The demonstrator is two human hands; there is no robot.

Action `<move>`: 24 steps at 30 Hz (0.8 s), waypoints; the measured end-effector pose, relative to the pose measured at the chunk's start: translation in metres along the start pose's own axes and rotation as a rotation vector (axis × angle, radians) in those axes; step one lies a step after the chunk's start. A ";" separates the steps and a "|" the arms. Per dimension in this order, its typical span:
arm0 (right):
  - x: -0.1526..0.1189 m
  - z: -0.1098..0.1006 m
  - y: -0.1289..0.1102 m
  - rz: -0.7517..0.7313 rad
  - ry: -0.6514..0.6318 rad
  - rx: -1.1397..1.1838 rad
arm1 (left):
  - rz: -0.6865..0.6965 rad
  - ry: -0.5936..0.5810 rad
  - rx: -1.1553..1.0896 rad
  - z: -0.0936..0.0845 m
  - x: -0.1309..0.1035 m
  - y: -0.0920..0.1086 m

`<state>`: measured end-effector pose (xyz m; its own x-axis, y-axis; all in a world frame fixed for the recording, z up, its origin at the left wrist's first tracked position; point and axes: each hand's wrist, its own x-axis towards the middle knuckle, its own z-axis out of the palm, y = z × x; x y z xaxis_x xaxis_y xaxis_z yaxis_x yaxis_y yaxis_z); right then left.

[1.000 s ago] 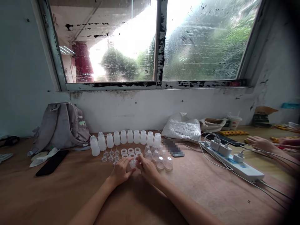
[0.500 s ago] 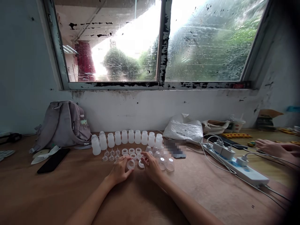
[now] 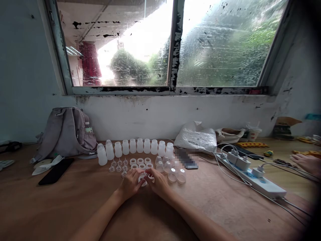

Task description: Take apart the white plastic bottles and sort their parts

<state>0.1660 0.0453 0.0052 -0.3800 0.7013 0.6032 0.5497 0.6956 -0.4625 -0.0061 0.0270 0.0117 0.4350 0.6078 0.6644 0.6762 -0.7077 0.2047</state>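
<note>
Got a whitish ring pinched in my left hand, lower centre of the frame — my right hand is right up at it, can't tell if gripping. Probably light, stiffish, bit slick — I'd hold the outer rim.

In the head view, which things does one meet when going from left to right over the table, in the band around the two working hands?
Black phone → clear teats → left hand → white ring between the hands → right hand → clear domed caps → white power strip → another person's hand.
</note>
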 end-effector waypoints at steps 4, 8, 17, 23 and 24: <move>-0.001 -0.003 -0.008 -0.055 -0.031 0.050 | -0.050 0.012 -0.031 -0.001 -0.001 0.002; 0.000 -0.007 -0.012 -0.089 -0.068 -0.012 | -0.129 0.066 -0.001 -0.020 -0.011 -0.017; 0.002 -0.001 -0.007 -0.118 -0.193 -0.259 | -0.333 0.011 0.131 -0.051 -0.048 -0.082; 0.005 0.005 0.005 -0.071 -0.137 -0.295 | -0.376 -0.054 0.158 -0.040 -0.051 -0.089; 0.006 0.006 0.007 -0.064 -0.134 -0.293 | -0.382 -0.057 0.154 -0.039 -0.051 -0.089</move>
<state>0.1635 0.0549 0.0017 -0.5048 0.6853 0.5248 0.7049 0.6782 -0.2076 -0.1118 0.0450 -0.0119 0.1647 0.8383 0.5197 0.8747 -0.3677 0.3158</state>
